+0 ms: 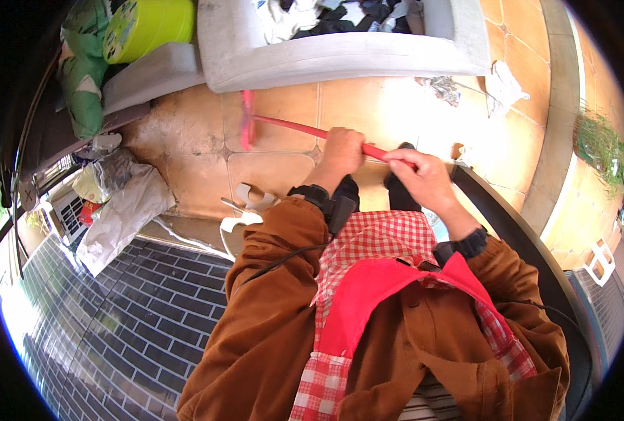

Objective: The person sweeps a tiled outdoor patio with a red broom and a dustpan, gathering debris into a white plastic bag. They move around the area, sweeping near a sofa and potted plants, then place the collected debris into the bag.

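Both my hands grip the red handle of a broom (291,125), whose pinkish-red head (247,121) is at the tiled floor (272,163), just below the front edge of a grey upholstered seat. My left hand (343,149) closes around the handle nearer the head. At the handle's upper end is my right hand (416,171), its fingers wrapped around it. The head looks blurred, and its bristles cannot be made out. My dark shoes show partly beneath my hands.
The grey seat (343,58) holds a heap of dark and white cloths (343,16). A lime-green bin (151,29) lies at upper left. Plastic bags (127,194) and white pieces (248,210) sit at left. Crumpled litter (445,90) and a white bag (503,89) lie right; a dark curved edge (506,216) runs beside me.
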Action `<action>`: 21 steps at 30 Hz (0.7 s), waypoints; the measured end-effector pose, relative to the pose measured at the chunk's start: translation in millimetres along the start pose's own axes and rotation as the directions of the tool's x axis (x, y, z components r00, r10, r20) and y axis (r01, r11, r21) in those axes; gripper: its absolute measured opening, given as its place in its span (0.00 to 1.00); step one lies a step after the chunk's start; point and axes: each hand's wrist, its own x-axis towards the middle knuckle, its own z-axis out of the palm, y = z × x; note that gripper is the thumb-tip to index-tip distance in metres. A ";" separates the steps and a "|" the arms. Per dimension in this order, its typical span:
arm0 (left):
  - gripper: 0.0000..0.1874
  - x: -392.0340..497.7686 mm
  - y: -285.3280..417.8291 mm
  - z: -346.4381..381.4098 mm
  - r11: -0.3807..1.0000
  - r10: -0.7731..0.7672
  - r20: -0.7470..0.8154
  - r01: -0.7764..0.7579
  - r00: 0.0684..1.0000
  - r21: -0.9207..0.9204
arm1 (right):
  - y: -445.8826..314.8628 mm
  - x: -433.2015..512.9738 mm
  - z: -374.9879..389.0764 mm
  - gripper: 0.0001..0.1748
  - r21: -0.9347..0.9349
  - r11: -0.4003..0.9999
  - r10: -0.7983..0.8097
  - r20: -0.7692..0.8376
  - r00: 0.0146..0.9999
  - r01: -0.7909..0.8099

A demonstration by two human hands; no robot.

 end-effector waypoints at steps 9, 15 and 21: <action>0.03 109.0 228.1 51.8 0.905 0.281 0.041 -0.250 0.959 -0.345 | 24.1 -105.4 -201.1 0.08 0.106 0.993 0.085 -0.314 0.946 -0.054; 0.04 156.6 329.3 57.0 0.817 0.396 0.017 -0.344 0.918 -0.462 | 21.3 -147.3 -264.5 0.07 0.002 0.986 0.141 -0.559 0.817 -0.169; 0.08 159.6 369.7 36.7 0.746 0.435 -0.128 -0.436 0.891 -0.502 | 6.4 -178.6 -286.0 0.07 0.007 0.998 0.059 -0.578 0.814 -0.067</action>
